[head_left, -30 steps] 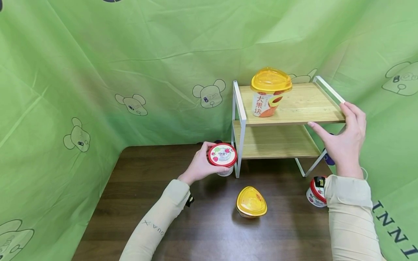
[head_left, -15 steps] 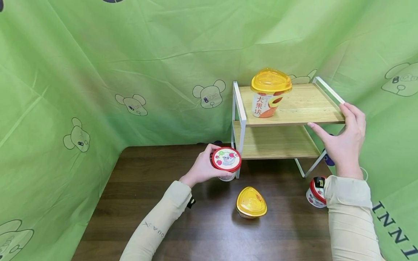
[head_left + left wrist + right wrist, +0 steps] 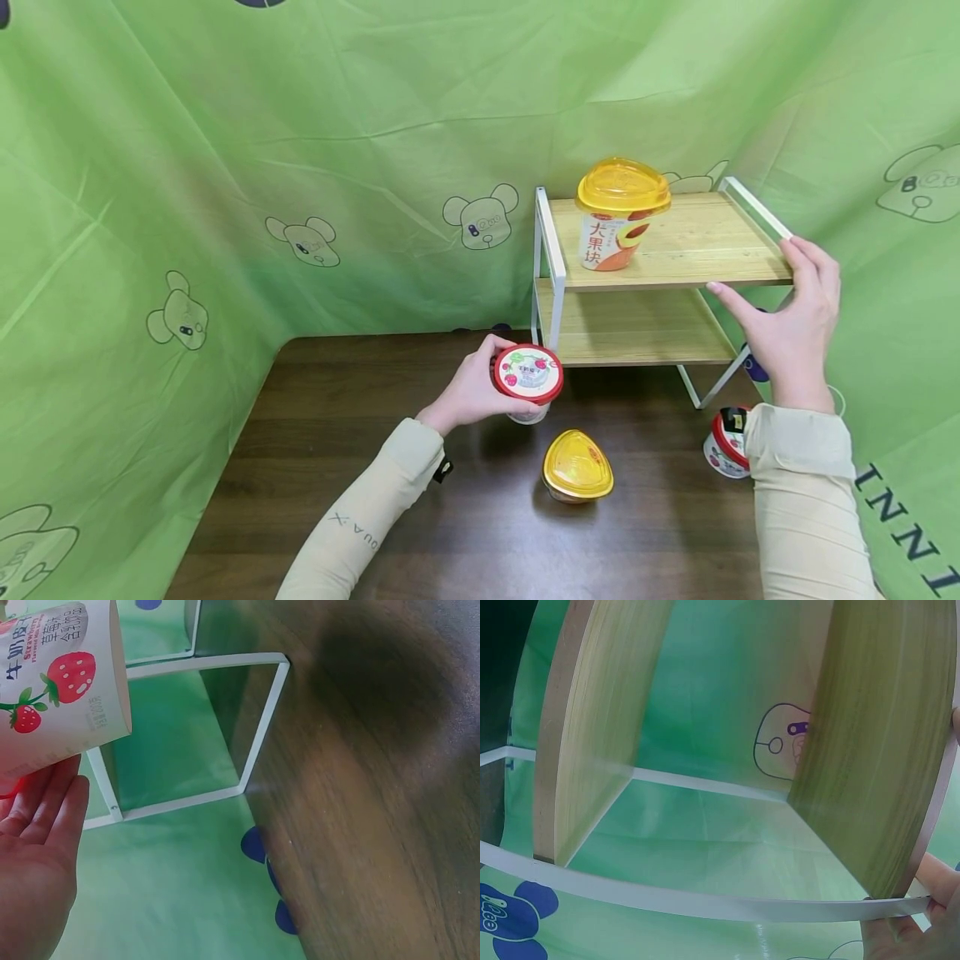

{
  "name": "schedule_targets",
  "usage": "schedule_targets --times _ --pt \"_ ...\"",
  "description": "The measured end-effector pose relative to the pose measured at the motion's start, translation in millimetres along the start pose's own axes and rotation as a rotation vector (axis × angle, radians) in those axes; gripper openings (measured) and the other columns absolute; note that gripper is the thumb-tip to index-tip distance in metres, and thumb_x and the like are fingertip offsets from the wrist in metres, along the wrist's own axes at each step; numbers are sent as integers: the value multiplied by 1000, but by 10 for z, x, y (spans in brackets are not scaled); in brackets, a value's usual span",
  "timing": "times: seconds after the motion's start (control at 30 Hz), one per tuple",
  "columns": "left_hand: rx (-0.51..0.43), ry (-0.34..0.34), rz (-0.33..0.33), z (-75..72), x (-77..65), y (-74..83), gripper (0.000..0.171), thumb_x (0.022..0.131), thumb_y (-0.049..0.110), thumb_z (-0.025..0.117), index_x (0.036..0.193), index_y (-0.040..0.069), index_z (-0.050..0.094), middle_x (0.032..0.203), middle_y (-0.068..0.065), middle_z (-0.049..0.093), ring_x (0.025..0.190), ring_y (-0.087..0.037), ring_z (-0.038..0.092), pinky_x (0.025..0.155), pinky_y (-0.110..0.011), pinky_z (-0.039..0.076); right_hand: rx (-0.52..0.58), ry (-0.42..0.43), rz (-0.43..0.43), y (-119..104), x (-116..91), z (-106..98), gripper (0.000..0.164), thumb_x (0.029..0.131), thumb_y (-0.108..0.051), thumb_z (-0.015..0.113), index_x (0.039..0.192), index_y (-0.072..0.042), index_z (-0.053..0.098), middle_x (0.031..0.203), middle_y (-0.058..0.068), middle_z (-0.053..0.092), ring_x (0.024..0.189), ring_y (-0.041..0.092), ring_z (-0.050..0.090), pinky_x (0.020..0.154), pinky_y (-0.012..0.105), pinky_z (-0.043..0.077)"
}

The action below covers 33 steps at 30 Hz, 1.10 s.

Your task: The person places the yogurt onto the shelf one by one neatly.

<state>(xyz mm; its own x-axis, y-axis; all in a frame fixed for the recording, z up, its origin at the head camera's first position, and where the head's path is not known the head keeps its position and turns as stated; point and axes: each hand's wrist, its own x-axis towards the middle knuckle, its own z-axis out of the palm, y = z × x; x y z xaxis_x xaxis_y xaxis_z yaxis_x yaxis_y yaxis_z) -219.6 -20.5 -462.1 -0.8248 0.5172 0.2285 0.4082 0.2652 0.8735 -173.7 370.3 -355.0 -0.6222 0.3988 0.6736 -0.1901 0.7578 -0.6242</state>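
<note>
Item: strawberry cup (image 3: 528, 372), red-rimmed lid, just right of centre in the head view. Over the last second we log its slight shift toward the lower right of the frame; the lid now overlaps the lower left front leg of the two-tier rack (image 3: 556, 317). Contact between cup and leg: we cannot tell.

Item: left hand (image 3: 476, 390), parted to the cup's width, fingers at its far side and thumb at its near side, gripping it. We judge the cup to be off the bench (image 3: 420, 533) and in mid-carry, passing round the rack's front corner rather than set down.

Item: right hand (image 3: 795, 321), at right, no visible change; fingers over the front right corner of the top shelf (image 3: 712, 237), thumb at its underside, holding it. We read this as steadying.

Item: upper yellow-lidded cup (image 3: 622, 212), upright on the top shelf, toward its left end.

Item: lower yellow-lidded cup (image 3: 577, 467), on the bench, lower centre-right.

Item: second red-lidded cup (image 3: 722, 450), lower right, partly behind the right sleeve (image 3: 810, 508).
</note>
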Motion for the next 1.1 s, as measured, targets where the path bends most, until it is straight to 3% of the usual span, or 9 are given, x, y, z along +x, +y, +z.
schedule_targets --times 0.27,0.6,1.1 --pt "-7 -18 23 43 7 40 86 64 40 98 130 21 46 120 7 61 108 -11 59 87 -31 57 1 1 -9 -1 3 0 84 73 -22 94 147 -12 56 150 -10 43 138 12 36 110 28 29" --pt "-13 -39 25 129 14 133 87 62 45 98 128 25 45 119 10 60 108 -9 59 87 -30 57 7 -8 18 -249 -38 -47 81 76 -19 92 147 -8 54 151 -4 43 138 12 35 111 28 27" --pt "-4 -66 83 255 54 222 88 61 43 99 126 22 44 121 10 61 108 -7 60 93 -26 53 -1 -11 19 -183 -27 -33 82 76 -21 92 148 -11 54 151 -4 43 138 11 35 111 29 28"
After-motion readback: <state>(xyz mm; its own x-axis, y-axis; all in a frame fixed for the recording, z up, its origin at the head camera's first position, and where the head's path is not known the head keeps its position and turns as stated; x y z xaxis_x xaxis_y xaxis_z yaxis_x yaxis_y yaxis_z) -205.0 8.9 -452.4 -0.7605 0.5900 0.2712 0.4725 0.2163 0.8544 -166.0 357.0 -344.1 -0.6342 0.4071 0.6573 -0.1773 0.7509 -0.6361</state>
